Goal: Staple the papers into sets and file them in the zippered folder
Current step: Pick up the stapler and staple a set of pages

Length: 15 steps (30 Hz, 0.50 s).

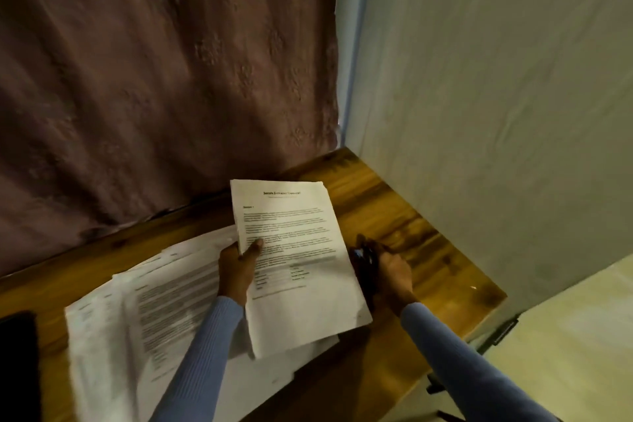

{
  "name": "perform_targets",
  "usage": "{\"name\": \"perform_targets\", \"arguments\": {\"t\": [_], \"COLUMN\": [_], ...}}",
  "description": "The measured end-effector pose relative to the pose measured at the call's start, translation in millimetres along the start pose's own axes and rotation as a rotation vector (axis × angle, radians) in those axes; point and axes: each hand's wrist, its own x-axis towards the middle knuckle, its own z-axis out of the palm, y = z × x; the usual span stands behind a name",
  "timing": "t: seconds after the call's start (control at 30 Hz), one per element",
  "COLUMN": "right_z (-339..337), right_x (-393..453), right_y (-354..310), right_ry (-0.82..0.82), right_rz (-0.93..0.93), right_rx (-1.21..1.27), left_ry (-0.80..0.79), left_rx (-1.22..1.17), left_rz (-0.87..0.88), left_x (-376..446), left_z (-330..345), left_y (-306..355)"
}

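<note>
My left hand (238, 267) grips a thin set of printed papers (301, 271) by its left edge, thumb on top, holding it tilted above the wooden desk (428, 250). To the right of that set, my right hand (394, 272) is closed around a dark stapler (364, 259), partly hidden behind the paper's right edge. More printed sheets (144, 312) lie spread in loose piles on the desk under and to the left of the held set. I cannot tell a zippered folder apart in this view.
A brown patterned curtain (154, 79) hangs behind the desk. A pale wall (496, 96) closes the right side. A black object (17, 353) sits at the desk's left edge. The desk's right corner (493, 295) drops to a light floor.
</note>
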Motion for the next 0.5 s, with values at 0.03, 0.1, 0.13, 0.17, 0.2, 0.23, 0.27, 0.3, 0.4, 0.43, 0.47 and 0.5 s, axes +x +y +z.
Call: {"name": "perform_targets", "arguments": {"t": [0.03, 0.1, 0.13, 0.17, 0.2, 0.23, 0.27, 0.3, 0.4, 0.43, 0.47, 0.5], "right_z": [-5, -21, -29, -37, -43, -49, -53, -55, -56, -56, -54, -54], "right_x": [6, 17, 22, 30, 37, 43, 48, 51, 55, 55, 55, 55], "right_y": [4, 13, 18, 24, 30, 35, 40, 43, 59, 63, 67, 69], "right_ry": [0.048, 0.147, 0.192, 0.236, 0.262, 0.273, 0.271, 0.264, 0.238, 0.225, 0.215, 0.208], "right_rz": [-0.009, -0.012, -0.018, -0.017, -0.004, 0.009, 0.020, 0.030, 0.053, 0.055, 0.047, 0.039], "right_rx": [0.013, 0.101, 0.131, 0.149, 0.155, 0.165, 0.184, 0.207, 0.177, 0.157, 0.141, 0.126], "left_ry": [0.001, 0.001, -0.007, -0.021, -0.031, -0.039, -0.046, -0.054, -0.071, -0.071, -0.063, -0.048], "left_rx": [-0.001, -0.011, -0.017, -0.013, 0.004, 0.027, 0.058, 0.083, 0.111, 0.120, 0.143, 0.169], "left_rz": [-0.023, -0.063, -0.082, -0.101, -0.121, -0.129, -0.128, -0.118, -0.089, -0.080, -0.066, -0.045], "left_x": [5, 11, 13, 14, 15, 17, 19, 19, 21, 21, 20, 18], "left_z": [11, 34, 46, 59, 72, 86, 99, 110, 136, 140, 143, 145], "left_y": [-3, -7, -8, -10, -12, -15, -17, -18, -19, -20, -20, -19]}}
